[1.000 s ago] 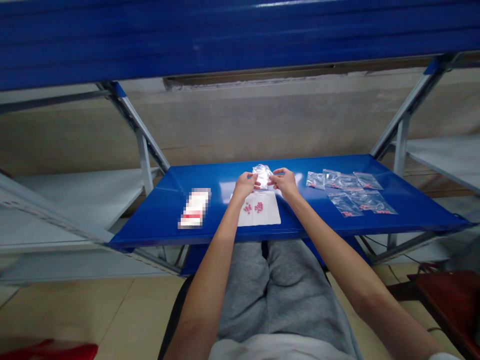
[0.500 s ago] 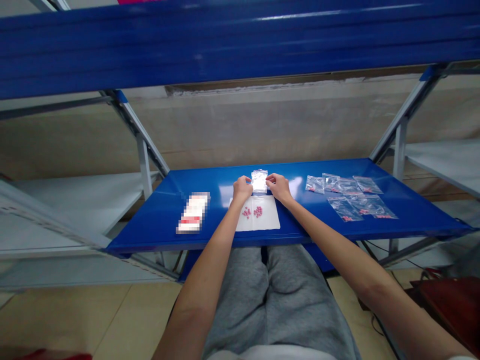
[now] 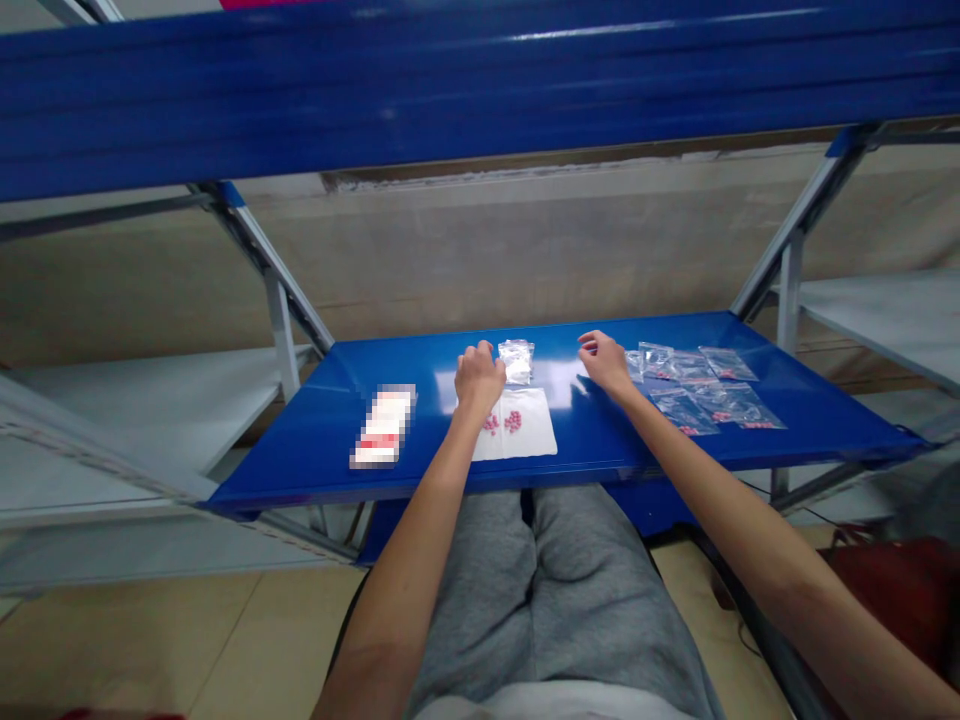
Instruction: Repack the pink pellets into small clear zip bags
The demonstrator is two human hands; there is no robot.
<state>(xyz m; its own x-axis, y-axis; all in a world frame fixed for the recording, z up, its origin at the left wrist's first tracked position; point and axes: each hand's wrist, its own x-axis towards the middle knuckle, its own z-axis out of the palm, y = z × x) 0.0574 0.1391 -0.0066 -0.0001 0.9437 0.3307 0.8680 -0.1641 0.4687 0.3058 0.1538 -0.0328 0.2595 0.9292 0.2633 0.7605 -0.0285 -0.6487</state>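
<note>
My left hand (image 3: 478,378) is curled closed at the far edge of a white sheet (image 3: 529,440), just left of a small stack of clear plastic bags (image 3: 517,360). Small pink pills (image 3: 513,421) lie in two clusters on the sheet. My right hand (image 3: 604,362) is out to the right over the blue shelf (image 3: 420,470), fingers pinched together, beside the nearest of several clear zip bags (image 3: 701,392) that hold pink pills. What the right fingers pinch, if anything, I cannot make out.
A white and red packet (image 3: 382,428) lies on the shelf's left part. Grey uprights (image 3: 281,320) flank the shelf, and a blue beam (image 3: 480,90) runs overhead. My grey-trousered legs (image 3: 540,600) sit under the front edge. A dark red object (image 3: 892,590) stands at lower right.
Both hands held the clear bags together over the sheet. Now my right hand has let go and swung right toward the filled bags; my left hand stays beside the stack.
</note>
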